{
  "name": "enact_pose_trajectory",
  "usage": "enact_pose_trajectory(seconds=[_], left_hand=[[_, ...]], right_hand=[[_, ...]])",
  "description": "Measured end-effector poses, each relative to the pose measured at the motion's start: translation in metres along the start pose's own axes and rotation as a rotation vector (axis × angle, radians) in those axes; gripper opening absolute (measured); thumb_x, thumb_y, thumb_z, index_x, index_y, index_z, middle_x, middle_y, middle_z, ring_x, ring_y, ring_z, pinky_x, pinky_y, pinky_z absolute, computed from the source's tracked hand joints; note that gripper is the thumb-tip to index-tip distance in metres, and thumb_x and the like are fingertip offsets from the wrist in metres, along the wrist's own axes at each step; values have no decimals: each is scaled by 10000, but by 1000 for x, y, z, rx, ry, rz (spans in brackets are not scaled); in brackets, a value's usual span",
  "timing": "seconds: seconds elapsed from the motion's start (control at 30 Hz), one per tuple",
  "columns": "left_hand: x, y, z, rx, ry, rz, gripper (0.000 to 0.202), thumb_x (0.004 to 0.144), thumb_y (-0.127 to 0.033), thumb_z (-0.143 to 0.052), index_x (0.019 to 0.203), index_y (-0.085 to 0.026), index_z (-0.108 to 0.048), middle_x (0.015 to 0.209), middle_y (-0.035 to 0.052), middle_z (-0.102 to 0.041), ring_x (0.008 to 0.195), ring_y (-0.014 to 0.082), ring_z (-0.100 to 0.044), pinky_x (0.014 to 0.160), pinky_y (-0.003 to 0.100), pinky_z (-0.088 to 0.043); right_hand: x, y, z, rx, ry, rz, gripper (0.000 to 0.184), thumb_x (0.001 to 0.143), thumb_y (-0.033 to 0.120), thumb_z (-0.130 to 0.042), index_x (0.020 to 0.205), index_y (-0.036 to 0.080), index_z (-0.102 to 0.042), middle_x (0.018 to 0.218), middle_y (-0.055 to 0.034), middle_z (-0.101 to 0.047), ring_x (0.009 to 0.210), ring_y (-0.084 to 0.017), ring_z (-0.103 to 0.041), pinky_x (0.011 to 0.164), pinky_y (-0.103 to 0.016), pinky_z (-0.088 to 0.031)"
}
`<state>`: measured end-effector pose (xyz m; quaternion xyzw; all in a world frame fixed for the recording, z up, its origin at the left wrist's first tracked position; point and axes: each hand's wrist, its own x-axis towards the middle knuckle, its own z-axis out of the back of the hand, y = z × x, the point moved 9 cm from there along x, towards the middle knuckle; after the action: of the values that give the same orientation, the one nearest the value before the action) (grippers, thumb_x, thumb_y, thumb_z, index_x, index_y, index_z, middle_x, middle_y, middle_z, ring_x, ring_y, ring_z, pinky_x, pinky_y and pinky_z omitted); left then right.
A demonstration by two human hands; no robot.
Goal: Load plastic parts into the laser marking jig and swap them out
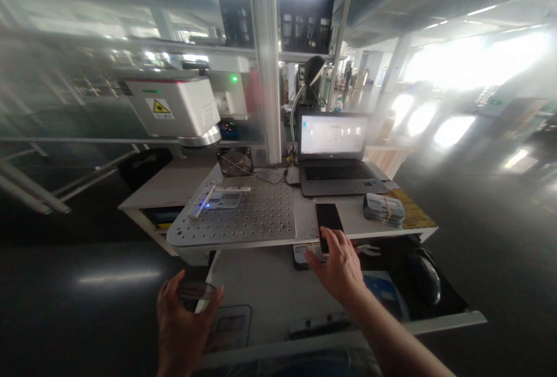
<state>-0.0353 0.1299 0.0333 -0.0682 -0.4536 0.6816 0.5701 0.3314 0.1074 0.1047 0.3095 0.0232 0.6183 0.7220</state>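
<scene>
My left hand (185, 319), low at the left, has its thumb and fingers curved around a dark, thin-edged stack of plates (197, 290). A flat plate with window-like outlines (230, 325) lies on the pull-out shelf (261, 284) beside it. My right hand (337, 264) is spread with fingers apart over the lower end of a black phone (328, 214) at the table's front edge. Whether its fingertips touch the phone I cannot tell. Below the phone, partly covered, a banded stack of plates (300, 256) rests on the shelf.
A laser head (174, 107) hangs over a perforated metal plate (261, 214) where a grey card-like plate (224, 199) sits against a corner stop. A fan (235, 162), an open laptop (335, 151) and another banded stack (383, 209) stand on the table. A mouse (424, 275) is right.
</scene>
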Motion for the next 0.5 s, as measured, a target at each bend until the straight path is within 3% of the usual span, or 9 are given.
enact_pose_trajectory(seconds=[0.07,0.13,0.27,0.37,0.5], left_hand=[[1,3,-1,11,14,37,932,676,-622,-699,1427,-163,-395,1415,193,-469,1323,390,-457,1075,595,-419],[1,6,-1,12,32,85,951,667,-627,-703,1436,-161,-390,1425,200,-464,1321,404,-456,1066,617,-417],[-1,9,2,-22,46,141,982,641,-637,-719,1441,-175,-388,1427,194,-464,1271,401,-502,1032,620,-449],[-2,9,3,-42,51,167,1002,621,-638,-735,1439,-175,-389,1431,197,-459,1248,398,-521,1008,609,-475],[0,4,3,-35,46,156,1005,611,-637,-736,1436,-170,-399,1432,198,-462,1282,412,-491,1035,632,-444]], right_hand=[[21,-16,-5,-166,63,-89,827,806,568,-648,1435,84,-415,1472,-236,-450,1336,-394,-418,1059,-532,-371],[34,-31,-17,-253,171,-163,902,799,540,-660,1472,33,-341,1535,-261,-361,1395,-419,-338,1083,-559,-337],[41,-55,-17,-289,209,-256,789,790,446,-651,1407,16,-413,1443,-265,-467,1272,-405,-468,970,-513,-425],[41,-64,-6,-271,221,-229,690,764,411,-646,1349,81,-488,1299,-188,-592,1148,-363,-537,903,-452,-447],[38,-68,3,-208,246,-138,807,725,441,-661,1446,176,-412,1274,-105,-625,1081,-326,-537,913,-407,-423]])
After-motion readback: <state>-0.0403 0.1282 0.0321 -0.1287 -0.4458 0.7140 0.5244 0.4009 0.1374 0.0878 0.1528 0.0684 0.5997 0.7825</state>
